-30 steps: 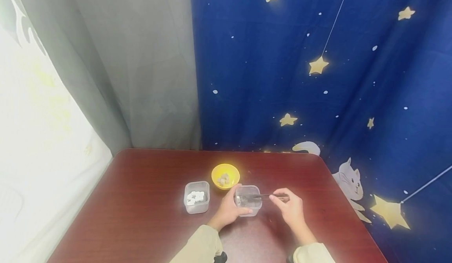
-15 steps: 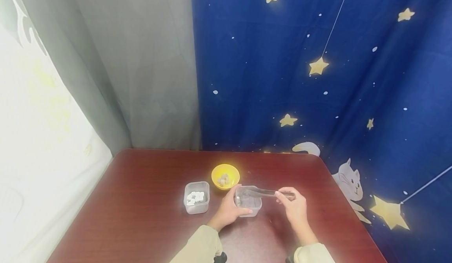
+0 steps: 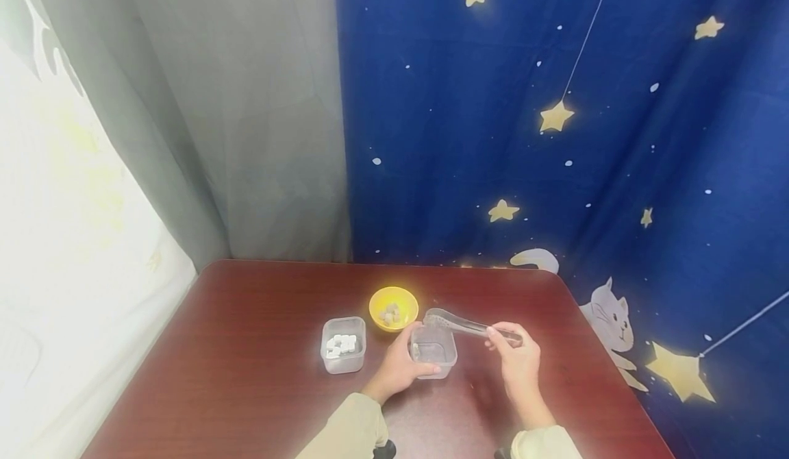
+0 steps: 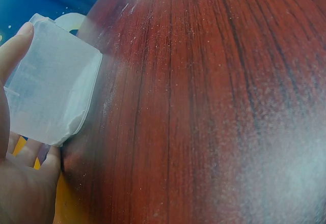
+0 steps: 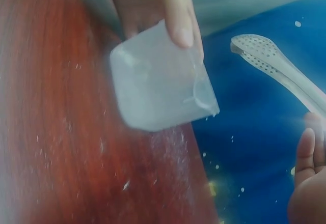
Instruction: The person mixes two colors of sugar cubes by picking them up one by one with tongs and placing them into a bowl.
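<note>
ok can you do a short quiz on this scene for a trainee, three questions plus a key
1. Multiple choice: what colour is the bowl with the small pieces in it?
a) blue
b) yellow
c) green

2. True or false: the left hand is gripping that bowl.

3. Fill in the blank: the right hand is holding a pair of ____.

Key: 1. b. 2. False; it grips a clear container. 3. Tongs.
</note>
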`<state>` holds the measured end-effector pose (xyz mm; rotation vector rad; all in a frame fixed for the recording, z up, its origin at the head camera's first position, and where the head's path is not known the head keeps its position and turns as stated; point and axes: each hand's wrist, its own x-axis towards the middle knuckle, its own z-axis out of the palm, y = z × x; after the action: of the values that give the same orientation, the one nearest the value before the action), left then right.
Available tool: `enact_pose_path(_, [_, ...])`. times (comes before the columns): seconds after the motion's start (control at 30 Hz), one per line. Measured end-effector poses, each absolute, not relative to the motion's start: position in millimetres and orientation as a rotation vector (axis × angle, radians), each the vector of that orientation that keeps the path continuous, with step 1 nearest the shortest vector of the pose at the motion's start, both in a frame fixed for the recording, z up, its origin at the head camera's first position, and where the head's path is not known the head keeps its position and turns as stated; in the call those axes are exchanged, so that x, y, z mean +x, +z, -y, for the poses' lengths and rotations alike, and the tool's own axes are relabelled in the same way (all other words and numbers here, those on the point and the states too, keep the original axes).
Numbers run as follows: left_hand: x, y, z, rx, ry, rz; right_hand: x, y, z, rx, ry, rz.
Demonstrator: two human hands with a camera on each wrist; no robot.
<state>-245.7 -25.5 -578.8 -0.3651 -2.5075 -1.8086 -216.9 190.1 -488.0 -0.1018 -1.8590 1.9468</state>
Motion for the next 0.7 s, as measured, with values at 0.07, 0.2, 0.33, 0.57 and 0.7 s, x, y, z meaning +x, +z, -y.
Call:
enact_pose_path(0.07, [-245.8, -579.2, 25.5, -0.368, -1.811, 2.505, -220.4, -491.4, -189.3, -0.11, 1.97, 1.806])
enact_pose_path(0.2, [-245.6, -579.0, 24.7, -0.361, -1.818, 2.505, -229.2, -495.6, -186.8, -0.109, 1.962, 1.748])
enact_pose_path(0.33, [-245.7, -577.9, 24.6, -0.356, -1.816, 2.512, -227.8, -477.5, -176.5, -0.072, 1.96, 1.724])
enact_pose_path(0.57, [-244.0, -576.4, 25.0, -0.36, -1.832, 2.524, -237.3, -453.4, -166.0, 0.018, 1.966, 1.696])
enact_pose_path(0.7, [-244.4, -576.0, 25.4, -0.364, -1.84, 2.523, -252.5, -448.9, -163.3, 0.063, 1.996, 1.619])
